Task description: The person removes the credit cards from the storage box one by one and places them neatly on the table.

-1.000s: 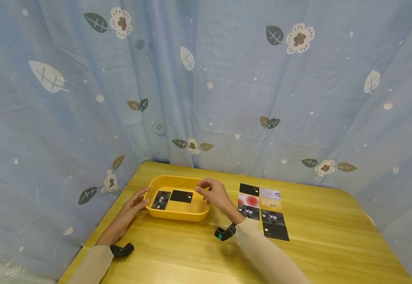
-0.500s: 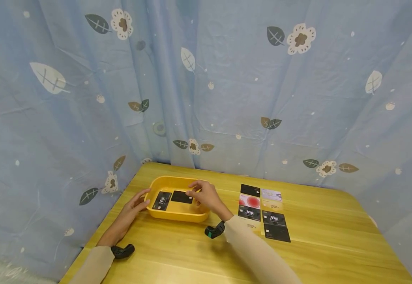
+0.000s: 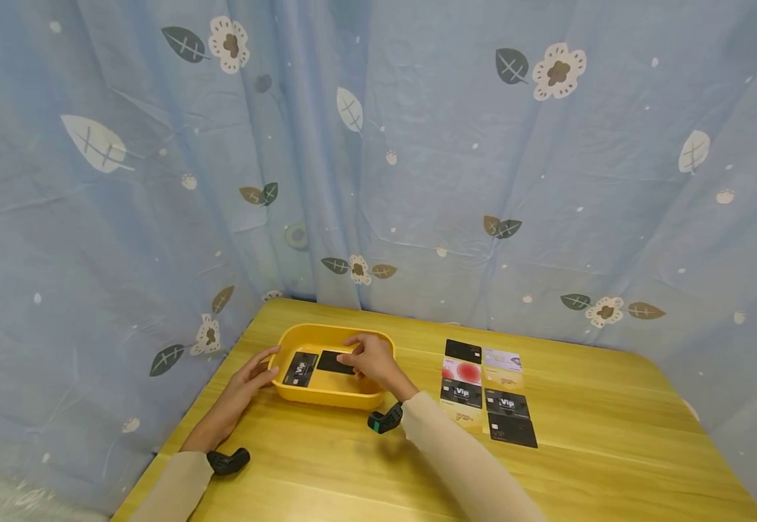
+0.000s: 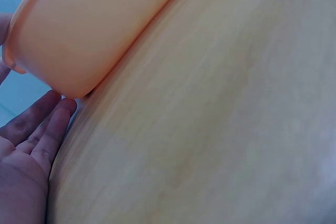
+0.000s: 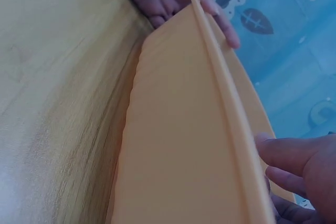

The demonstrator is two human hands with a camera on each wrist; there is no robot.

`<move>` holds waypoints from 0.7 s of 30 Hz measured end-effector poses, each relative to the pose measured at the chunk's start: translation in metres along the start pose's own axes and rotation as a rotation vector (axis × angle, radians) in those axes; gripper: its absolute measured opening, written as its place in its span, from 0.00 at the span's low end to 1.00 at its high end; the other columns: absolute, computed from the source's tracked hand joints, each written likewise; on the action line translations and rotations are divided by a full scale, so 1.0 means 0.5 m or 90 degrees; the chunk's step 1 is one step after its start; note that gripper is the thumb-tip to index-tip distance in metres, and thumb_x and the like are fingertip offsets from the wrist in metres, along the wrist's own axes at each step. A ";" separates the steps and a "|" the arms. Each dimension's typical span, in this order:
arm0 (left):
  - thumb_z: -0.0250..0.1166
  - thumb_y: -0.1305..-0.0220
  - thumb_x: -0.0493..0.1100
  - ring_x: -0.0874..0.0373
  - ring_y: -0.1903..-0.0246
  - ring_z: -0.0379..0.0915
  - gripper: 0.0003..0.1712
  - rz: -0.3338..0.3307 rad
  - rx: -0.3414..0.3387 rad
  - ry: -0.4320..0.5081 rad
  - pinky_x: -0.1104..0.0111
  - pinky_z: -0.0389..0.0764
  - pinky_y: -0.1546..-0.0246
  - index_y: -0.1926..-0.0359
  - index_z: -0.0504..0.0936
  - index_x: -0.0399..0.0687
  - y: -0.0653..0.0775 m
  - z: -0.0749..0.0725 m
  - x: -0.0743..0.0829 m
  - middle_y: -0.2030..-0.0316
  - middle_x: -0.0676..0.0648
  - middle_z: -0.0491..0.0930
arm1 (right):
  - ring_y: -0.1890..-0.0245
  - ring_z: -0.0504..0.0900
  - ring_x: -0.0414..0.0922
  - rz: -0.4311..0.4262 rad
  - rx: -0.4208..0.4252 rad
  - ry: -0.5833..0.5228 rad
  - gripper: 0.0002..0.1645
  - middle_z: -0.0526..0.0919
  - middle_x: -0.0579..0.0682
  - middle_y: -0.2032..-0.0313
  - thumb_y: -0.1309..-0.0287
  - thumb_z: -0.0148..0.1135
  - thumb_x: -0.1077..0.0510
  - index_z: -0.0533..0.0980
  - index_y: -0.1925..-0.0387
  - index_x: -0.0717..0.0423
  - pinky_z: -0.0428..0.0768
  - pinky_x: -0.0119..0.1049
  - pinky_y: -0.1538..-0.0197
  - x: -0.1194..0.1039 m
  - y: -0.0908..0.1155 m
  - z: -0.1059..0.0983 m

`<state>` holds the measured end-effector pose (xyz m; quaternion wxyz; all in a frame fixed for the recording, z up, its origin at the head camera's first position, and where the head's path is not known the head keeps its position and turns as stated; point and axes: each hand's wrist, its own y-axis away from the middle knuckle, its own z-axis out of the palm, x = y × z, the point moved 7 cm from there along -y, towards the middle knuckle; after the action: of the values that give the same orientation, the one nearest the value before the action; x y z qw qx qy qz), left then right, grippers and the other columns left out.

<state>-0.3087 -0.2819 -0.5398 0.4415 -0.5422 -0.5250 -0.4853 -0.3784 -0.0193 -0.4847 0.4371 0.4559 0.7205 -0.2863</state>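
A yellow plastic basin (image 3: pixel 333 398) stands on the wooden table, its left end held by my left hand (image 3: pixel 238 388). In the right wrist view the left hand's fingers (image 5: pixel 228 31) hook over the far rim. Inside the basin lie a black card marked Vip (image 3: pixel 301 370) and a plain black card (image 3: pixel 333 362) beside it. My right hand (image 3: pixel 375 361) reaches over the basin's right side, thumb and forefinger at the right end of the plain black card. The basin wall hides the right fingertips in the right wrist view; I cannot tell whether they pinch the card.
Several cards lie in two columns right of the basin, among them a red-and-white card (image 3: pixel 462 371), a lilac card (image 3: pixel 502 359) and a black VIP card (image 3: pixel 512 430). A blue patterned curtain (image 3: pixel 431 181) hangs behind the wooden table (image 3: pixel 600 435).
My right hand has moved left and down into the basin, onto the right end of the plain black card. My left hand stays at the basin's left rim.
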 end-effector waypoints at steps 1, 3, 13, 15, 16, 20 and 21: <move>0.60 0.24 0.58 0.44 0.26 0.52 0.36 -0.002 0.000 -0.001 0.47 0.57 0.29 0.21 0.61 0.61 0.000 0.000 -0.001 0.21 0.45 0.52 | 0.78 0.82 0.60 0.003 -0.001 0.000 0.27 0.85 0.65 0.62 0.35 0.71 0.54 0.78 0.39 0.62 0.85 0.47 0.73 0.002 -0.001 0.001; 0.60 0.24 0.58 0.43 0.26 0.53 0.36 -0.004 0.002 -0.003 0.46 0.58 0.29 0.21 0.61 0.61 -0.001 0.000 -0.002 0.22 0.44 0.53 | 0.82 0.80 0.56 0.013 -0.002 -0.001 0.27 0.85 0.68 0.63 0.34 0.71 0.55 0.78 0.38 0.63 0.83 0.43 0.75 0.004 -0.004 0.003; 0.59 0.24 0.58 0.44 0.28 0.55 0.36 0.010 -0.004 -0.015 0.56 0.67 0.34 0.21 0.61 0.61 -0.006 -0.002 0.003 0.22 0.44 0.54 | 0.90 0.71 0.44 0.065 0.029 0.049 0.27 0.81 0.64 0.80 0.39 0.74 0.60 0.80 0.39 0.59 0.71 0.34 0.82 0.022 -0.024 0.010; 0.59 0.24 0.59 0.44 0.27 0.54 0.36 0.010 -0.007 -0.015 0.56 0.65 0.34 0.21 0.61 0.61 -0.004 -0.001 0.003 0.22 0.44 0.54 | 0.90 0.70 0.44 0.066 0.031 0.061 0.27 0.80 0.63 0.82 0.39 0.74 0.61 0.80 0.39 0.60 0.70 0.34 0.83 0.023 -0.025 0.011; 0.60 0.24 0.59 0.44 0.27 0.55 0.36 0.008 -0.006 -0.014 0.55 0.65 0.33 0.21 0.61 0.61 -0.004 -0.001 0.003 0.22 0.44 0.54 | 0.90 0.70 0.44 0.065 0.032 0.064 0.27 0.80 0.63 0.82 0.40 0.74 0.62 0.80 0.39 0.61 0.70 0.34 0.83 0.024 -0.025 0.012; 0.60 0.24 0.58 0.44 0.27 0.54 0.36 0.008 -0.008 -0.011 0.54 0.64 0.33 0.21 0.61 0.61 -0.001 -0.001 0.002 0.22 0.44 0.54 | 0.89 0.70 0.45 0.065 0.041 0.077 0.26 0.83 0.68 0.75 0.41 0.74 0.64 0.80 0.40 0.62 0.72 0.35 0.80 0.024 -0.024 0.013; 0.60 0.24 0.58 0.44 0.27 0.54 0.36 0.009 -0.008 -0.009 0.53 0.64 0.33 0.21 0.61 0.61 -0.001 -0.001 0.002 0.22 0.44 0.54 | 0.87 0.71 0.46 0.063 0.046 0.083 0.26 0.84 0.68 0.70 0.41 0.75 0.65 0.81 0.41 0.62 0.73 0.36 0.78 0.024 -0.024 0.013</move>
<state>-0.3094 -0.2821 -0.5385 0.4378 -0.5522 -0.5211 -0.4815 -0.3896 -0.0246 -0.4981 0.3864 0.5239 0.7132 -0.2599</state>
